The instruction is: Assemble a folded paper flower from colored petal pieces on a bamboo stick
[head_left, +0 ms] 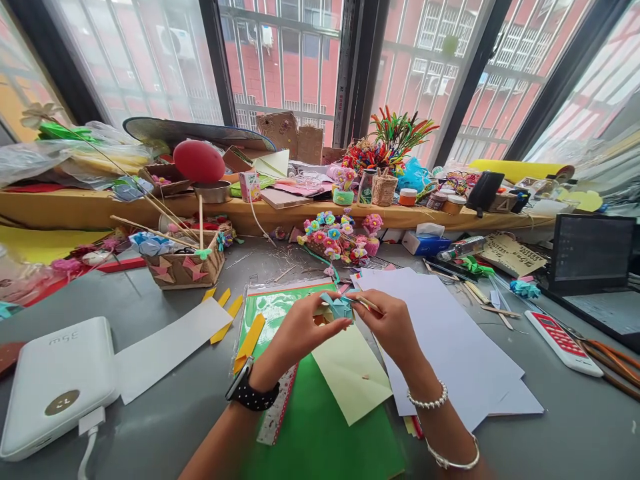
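Observation:
My left hand [303, 330] and my right hand [387, 323] meet above the grey table, both pinching a small folded light-blue paper piece [340, 307]. A thin wooden stick [367, 303] also sits in the fingers of my right hand. Under the hands lie a pale yellow-green paper sheet [353, 373] and a green sheet [320, 427]. A black watch is on my left wrist, and silver bracelets are on my right.
White paper sheets [450, 340] lie to the right, a white power bank [55, 383] at the left front. A cardboard box [187, 267], yellow paper strips [227, 313], a flower basket [335, 240], a red calculator [563, 340], orange-handled scissors [613, 363] and a laptop [593, 267] surround the hands.

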Available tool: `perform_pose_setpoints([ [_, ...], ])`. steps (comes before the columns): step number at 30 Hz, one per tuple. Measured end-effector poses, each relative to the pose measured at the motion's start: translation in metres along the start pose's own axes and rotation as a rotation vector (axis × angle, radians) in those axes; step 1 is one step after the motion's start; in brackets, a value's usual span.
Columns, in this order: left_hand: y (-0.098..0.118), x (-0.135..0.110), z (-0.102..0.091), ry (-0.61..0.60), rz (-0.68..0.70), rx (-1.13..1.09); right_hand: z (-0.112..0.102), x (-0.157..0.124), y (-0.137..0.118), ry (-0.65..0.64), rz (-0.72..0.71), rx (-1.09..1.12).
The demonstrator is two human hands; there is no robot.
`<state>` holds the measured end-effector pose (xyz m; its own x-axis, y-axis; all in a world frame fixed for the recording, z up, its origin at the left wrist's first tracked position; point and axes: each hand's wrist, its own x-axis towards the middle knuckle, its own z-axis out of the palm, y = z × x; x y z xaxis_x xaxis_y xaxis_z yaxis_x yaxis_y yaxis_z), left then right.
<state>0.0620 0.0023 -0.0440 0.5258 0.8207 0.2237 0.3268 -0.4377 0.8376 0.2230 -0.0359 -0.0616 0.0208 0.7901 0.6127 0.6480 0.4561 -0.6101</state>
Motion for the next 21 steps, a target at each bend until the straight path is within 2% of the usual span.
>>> perform_pose_setpoints([
  [5, -0.004, 0.001, 0.004, 0.031, -0.015, 0.039, 0.004, -0.001, -0.002, 0.034, -0.014, -0.086],
  [11, -0.006, 0.003, 0.008, 0.03, -0.096, -0.048, 0.013, -0.004, 0.001, 0.082, -0.062, -0.2],
  [13, -0.004, 0.003, 0.004, 0.002, -0.134, -0.12, 0.014, -0.004, 0.001, 0.092, -0.079, -0.217],
  [16, 0.001, 0.002, -0.01, -0.113, -0.167, -0.257, 0.011, -0.004, -0.003, 0.084, -0.11, -0.207],
  [18, 0.003, 0.001, -0.02, -0.149, -0.234, -0.424, 0.009, -0.004, -0.007, 0.069, -0.14, -0.171],
  [21, 0.001, 0.0, -0.029, -0.129, -0.318, -0.449, 0.007, -0.004, -0.012, 0.05, -0.2, -0.091],
])
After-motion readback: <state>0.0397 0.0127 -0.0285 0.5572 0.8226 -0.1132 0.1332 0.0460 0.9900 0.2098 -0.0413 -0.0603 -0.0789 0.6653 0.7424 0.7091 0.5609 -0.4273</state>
